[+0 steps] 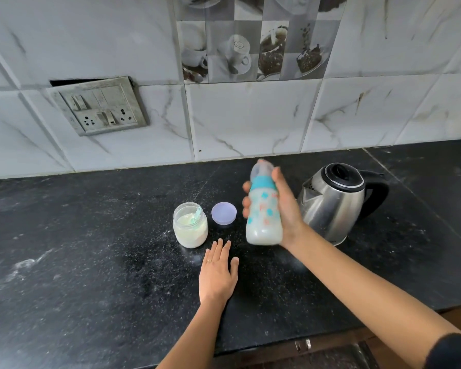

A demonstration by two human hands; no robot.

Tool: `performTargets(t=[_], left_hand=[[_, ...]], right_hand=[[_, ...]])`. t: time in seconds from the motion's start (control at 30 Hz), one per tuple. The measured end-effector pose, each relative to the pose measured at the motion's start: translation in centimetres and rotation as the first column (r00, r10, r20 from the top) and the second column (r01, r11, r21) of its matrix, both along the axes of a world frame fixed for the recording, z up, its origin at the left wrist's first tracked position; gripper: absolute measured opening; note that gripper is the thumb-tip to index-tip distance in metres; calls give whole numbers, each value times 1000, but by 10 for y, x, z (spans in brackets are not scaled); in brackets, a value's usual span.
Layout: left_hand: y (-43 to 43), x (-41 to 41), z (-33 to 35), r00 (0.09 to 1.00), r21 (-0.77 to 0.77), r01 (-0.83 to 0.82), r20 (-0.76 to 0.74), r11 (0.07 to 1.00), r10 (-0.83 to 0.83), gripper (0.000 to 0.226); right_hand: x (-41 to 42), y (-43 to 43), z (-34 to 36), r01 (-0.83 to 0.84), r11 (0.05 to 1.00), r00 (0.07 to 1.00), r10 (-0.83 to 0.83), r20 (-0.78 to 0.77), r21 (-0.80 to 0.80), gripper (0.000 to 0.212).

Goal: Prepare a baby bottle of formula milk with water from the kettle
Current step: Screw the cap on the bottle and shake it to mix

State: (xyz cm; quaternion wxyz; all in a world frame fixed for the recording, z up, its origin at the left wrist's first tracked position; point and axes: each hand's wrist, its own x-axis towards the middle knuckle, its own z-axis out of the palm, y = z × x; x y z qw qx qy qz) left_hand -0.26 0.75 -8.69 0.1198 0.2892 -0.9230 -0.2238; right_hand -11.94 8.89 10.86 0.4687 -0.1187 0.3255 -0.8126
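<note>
The right hand's [284,209] fingers [246,188] wrap the milky baby bottle [264,217], held near upright over the counter [91,249] beside the kettle [336,206]; the left hand [217,275] lies flat, fingers straight, nearer the formula jar [190,227].

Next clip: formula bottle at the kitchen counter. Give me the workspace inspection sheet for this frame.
Surface: black speckled counter, smeared with white powder.
Job's things: baby bottle, clear cap on, milky liquid inside, blurred; steel kettle to its right, lid shut; open formula jar with a scoop inside; purple lid lying beside the jar.
Clutter: nothing seen.
Hands: right hand grips the bottle, fingers wrapped round it; left hand flat on the counter, fingers straight, holding nothing.
Cables: nothing seen.
Surroundings: marble-look wall tiles; switch-and-socket panel, nothing plugged in.
</note>
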Motion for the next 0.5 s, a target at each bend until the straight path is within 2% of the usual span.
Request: performTargets(t=[0.07, 0.1, 0.2, 0.27, 0.4, 0.5], left_hand=[[0, 0, -1, 1000, -1, 2, -1, 1000, -2, 52], [0, 0, -1, 1000, 0, -1, -7, 1000, 1, 52], [0, -1, -1, 1000, 2, -2, -7, 1000, 2, 52], [1, -1, 0, 1000, 3, -2, -6, 1000, 2, 52], [0, -1, 0, 1000, 11, 2, -4, 1000, -2, 53], [0, -1, 0, 1000, 2, -1, -4, 1000, 1, 53]], right_hand=[[9, 6, -5, -43, 999, 995, 46, -87, 30, 38], [8, 6, -2, -31, 999, 997, 33, -76, 29, 40], [-8, 1, 8, 100, 995, 992, -100, 71, 5, 47], [-10, 1, 6, 97, 995, 990, -98, 103, 13, 48], [8, 8, -6, -21, 997, 997, 27, -75, 71, 36], [-4, 2, 2, 71, 997, 994, -74, 82, 33, 46]])
